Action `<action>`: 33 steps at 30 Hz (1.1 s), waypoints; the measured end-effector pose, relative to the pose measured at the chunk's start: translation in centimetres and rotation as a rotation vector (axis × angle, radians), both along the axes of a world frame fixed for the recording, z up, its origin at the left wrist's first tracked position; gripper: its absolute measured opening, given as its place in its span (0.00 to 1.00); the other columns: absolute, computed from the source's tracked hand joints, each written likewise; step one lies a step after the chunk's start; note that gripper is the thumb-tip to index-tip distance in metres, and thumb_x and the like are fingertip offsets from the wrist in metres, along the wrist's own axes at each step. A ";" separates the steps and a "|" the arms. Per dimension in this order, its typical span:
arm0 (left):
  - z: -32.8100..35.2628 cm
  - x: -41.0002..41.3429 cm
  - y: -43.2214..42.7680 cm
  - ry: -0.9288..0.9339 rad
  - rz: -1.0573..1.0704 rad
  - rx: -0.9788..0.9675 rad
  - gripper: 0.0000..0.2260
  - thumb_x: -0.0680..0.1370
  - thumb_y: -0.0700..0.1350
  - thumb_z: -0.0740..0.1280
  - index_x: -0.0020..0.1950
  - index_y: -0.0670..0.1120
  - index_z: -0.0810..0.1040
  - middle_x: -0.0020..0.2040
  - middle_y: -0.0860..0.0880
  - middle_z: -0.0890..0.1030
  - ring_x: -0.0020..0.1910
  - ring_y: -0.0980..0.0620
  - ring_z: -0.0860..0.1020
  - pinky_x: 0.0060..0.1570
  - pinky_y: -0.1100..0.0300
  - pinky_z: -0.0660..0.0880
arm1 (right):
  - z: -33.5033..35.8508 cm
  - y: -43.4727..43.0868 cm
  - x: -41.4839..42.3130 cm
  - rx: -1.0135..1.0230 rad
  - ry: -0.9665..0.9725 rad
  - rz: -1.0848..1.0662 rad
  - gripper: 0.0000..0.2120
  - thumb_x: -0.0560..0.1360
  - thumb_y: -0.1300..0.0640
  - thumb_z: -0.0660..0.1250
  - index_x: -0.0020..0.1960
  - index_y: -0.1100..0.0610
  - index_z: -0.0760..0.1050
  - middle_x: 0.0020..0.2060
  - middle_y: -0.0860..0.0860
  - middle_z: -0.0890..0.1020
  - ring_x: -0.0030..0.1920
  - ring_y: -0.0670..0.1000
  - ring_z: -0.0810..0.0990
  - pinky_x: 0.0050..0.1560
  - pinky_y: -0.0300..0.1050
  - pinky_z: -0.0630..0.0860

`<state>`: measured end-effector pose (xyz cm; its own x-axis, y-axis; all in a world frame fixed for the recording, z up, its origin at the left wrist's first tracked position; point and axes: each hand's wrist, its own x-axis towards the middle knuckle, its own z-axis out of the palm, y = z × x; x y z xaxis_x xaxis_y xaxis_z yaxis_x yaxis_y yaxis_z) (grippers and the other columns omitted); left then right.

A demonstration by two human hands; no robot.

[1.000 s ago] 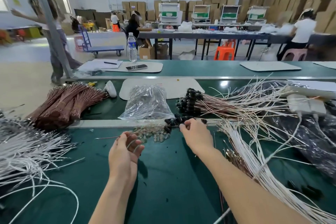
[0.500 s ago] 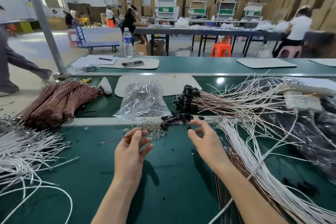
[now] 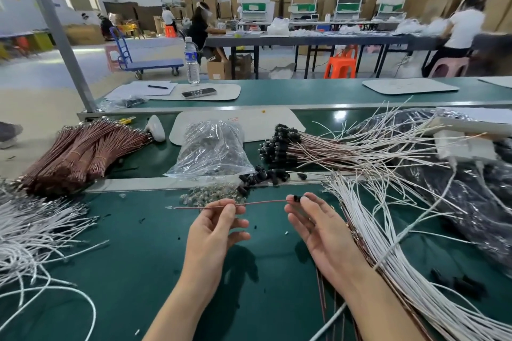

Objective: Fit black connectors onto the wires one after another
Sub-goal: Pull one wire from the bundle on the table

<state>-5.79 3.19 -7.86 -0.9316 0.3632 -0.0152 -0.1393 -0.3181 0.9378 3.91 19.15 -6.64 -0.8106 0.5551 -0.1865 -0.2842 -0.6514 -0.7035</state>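
Head view: we take the clear bag (image 3: 212, 147) as landmark; both hands work over the green table (image 3: 138, 257) in front of it.
Left hand (image 3: 216, 227): thumb and forefinger pinch the thin brown wire (image 3: 263, 202) about mid-length, with the other fingers loosely spread. We read this as holding it level and steady.
Right hand (image 3: 318, 230): fingertips pinch one black connector (image 3: 297, 198) at the wire's right end, in front of and right of the bag. It sits in line with the wire, so we judge a push-on is in hand. Whether it is fully seated, we can't tell.
Loose connectors (image 3: 263, 176): heaped just right of the bag's near corner, handy for quick picks.
Finished wires (image 3: 279, 144): right of the bag, black ends grouped together.
Bare brown bundles (image 3: 83, 152): left of the bag, waiting stock.
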 end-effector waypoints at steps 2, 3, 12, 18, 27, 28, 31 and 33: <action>0.0 -0.1 0.0 0.001 0.002 -0.001 0.05 0.82 0.40 0.65 0.55 0.41 0.78 0.45 0.45 0.86 0.37 0.51 0.82 0.34 0.60 0.80 | -0.1 0.0 0.0 0.012 -0.001 0.008 0.06 0.78 0.65 0.66 0.54 0.59 0.75 0.48 0.60 0.86 0.45 0.53 0.87 0.41 0.40 0.83; 0.0 -0.1 0.0 -0.001 0.000 0.001 0.04 0.82 0.40 0.65 0.55 0.41 0.78 0.45 0.46 0.86 0.37 0.51 0.82 0.34 0.61 0.79 | -0.2 0.0 0.0 0.023 -0.005 0.015 0.06 0.78 0.65 0.66 0.54 0.59 0.75 0.49 0.60 0.86 0.45 0.53 0.87 0.41 0.41 0.84; 0.1 0.0 0.0 -0.100 -0.073 0.076 0.05 0.82 0.40 0.64 0.54 0.41 0.78 0.45 0.43 0.86 0.37 0.52 0.82 0.36 0.61 0.80 | -0.3 -0.5 0.4 0.057 0.048 0.061 0.14 0.71 0.63 0.71 0.56 0.59 0.76 0.55 0.63 0.85 0.49 0.56 0.87 0.44 0.41 0.83; 0.4 0.0 -0.2 -0.181 -0.147 0.128 0.09 0.78 0.44 0.67 0.54 0.40 0.79 0.45 0.43 0.86 0.36 0.54 0.83 0.35 0.62 0.80 | -0.4 -0.5 0.5 0.053 0.050 0.056 0.14 0.70 0.63 0.72 0.55 0.58 0.77 0.55 0.62 0.85 0.50 0.56 0.87 0.44 0.41 0.83; 0.1 0.3 0.0 -0.138 -0.143 0.094 0.12 0.74 0.47 0.69 0.50 0.39 0.78 0.42 0.43 0.85 0.35 0.53 0.82 0.35 0.62 0.80 | -0.1 -0.8 0.8 0.046 0.081 0.099 0.14 0.71 0.64 0.71 0.56 0.58 0.77 0.56 0.63 0.84 0.49 0.55 0.87 0.45 0.42 0.83; 0.1 0.3 0.0 -0.137 -0.144 0.093 0.12 0.74 0.47 0.69 0.50 0.39 0.79 0.42 0.44 0.85 0.35 0.53 0.82 0.35 0.61 0.80 | 0.0 -1.0 0.8 0.051 0.082 0.111 0.14 0.71 0.65 0.71 0.56 0.59 0.76 0.56 0.63 0.84 0.49 0.56 0.87 0.45 0.42 0.83; 0.0 0.6 0.1 -0.094 -0.158 0.052 0.12 0.73 0.48 0.71 0.49 0.41 0.80 0.42 0.44 0.84 0.36 0.52 0.81 0.36 0.61 0.80 | 0.0 -1.6 0.6 0.072 0.071 0.133 0.15 0.69 0.65 0.71 0.55 0.59 0.76 0.54 0.63 0.85 0.48 0.56 0.87 0.45 0.42 0.83; -0.1 0.9 0.1 -0.033 -0.193 0.012 0.10 0.72 0.49 0.72 0.48 0.43 0.83 0.43 0.42 0.85 0.38 0.51 0.81 0.38 0.60 0.80 | -0.2 -2.1 0.4 0.094 0.059 0.151 0.15 0.68 0.65 0.71 0.55 0.60 0.76 0.53 0.62 0.85 0.48 0.56 0.87 0.45 0.42 0.83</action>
